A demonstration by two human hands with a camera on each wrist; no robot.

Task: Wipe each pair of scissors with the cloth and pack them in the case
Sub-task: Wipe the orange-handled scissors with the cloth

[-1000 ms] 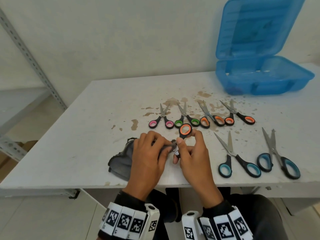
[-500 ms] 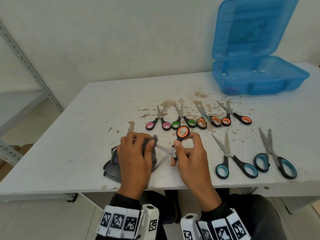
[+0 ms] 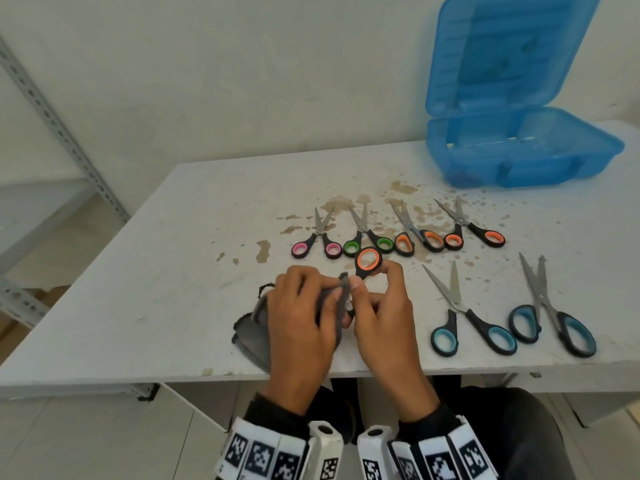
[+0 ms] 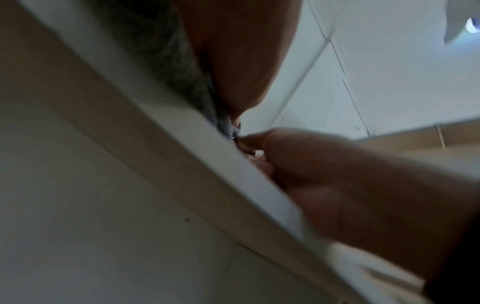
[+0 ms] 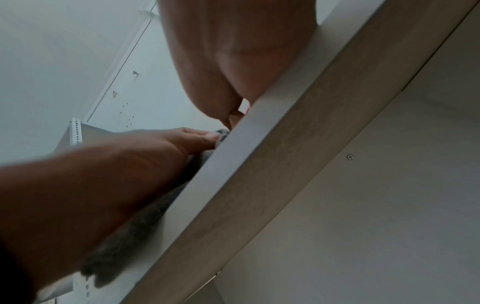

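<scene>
Hands at the near table edge: left hand [image 3: 298, 320] grips the grey cloth [image 3: 254, 332] and has closed back in on the orange-handled scissors [image 3: 367, 262] pinched in the right hand [image 3: 384, 317]; half a second ago the cloth was pulled off to the left with the open blades bare, now the blades are hidden under it. Reads as another wipe pass on the first pair, not yet packed. Further out on the table [image 3: 145, 271], six more pairs lie unwiped and the blue case [image 3: 519, 157] stands open at the far right, seemingly empty.
</scene>
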